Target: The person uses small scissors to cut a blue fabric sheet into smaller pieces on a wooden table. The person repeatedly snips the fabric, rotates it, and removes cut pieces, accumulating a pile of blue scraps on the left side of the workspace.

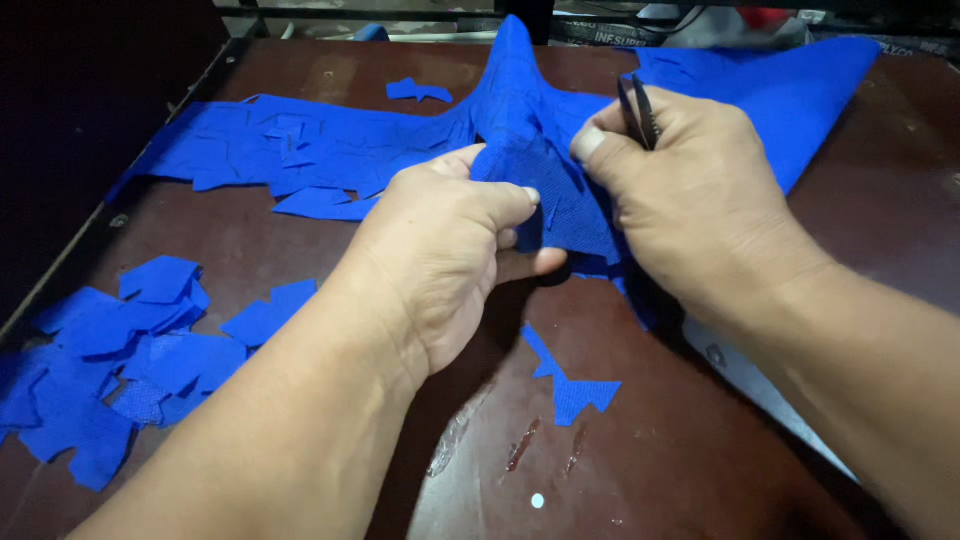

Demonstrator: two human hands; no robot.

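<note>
**Mia:** What are the two hands doing?

**Ben:** Both are on the big blue cloth [520, 130]. It lies in the middle of the dark brown table [700, 440] and is pulled up into a bump.

**Mia:** How does the left hand [450, 260] hold it?

**Ben:** Its fingers are curled tight, and the thumb and fingers pinch a fold of the cloth.

**Mia:** And the right hand [690, 200]?

**Ben:** It pinches the same fold from the other side. It also grips thin black tweezers [638, 112], which poke up between the fingers.

**Mia:** What else is near the cloth?

**Ben:** A pile of cut blue pieces [110, 370] sits well to the left of the cloth, by the table edge. One small blue scrap [575, 392] lies just below the hands. Another little scrap [418, 91] lies above the cloth's left part.

**Mia:** Anything under the right arm?

**Ben:** A pale flat strip [760, 385] shows there. I cannot tell what it is.
</note>
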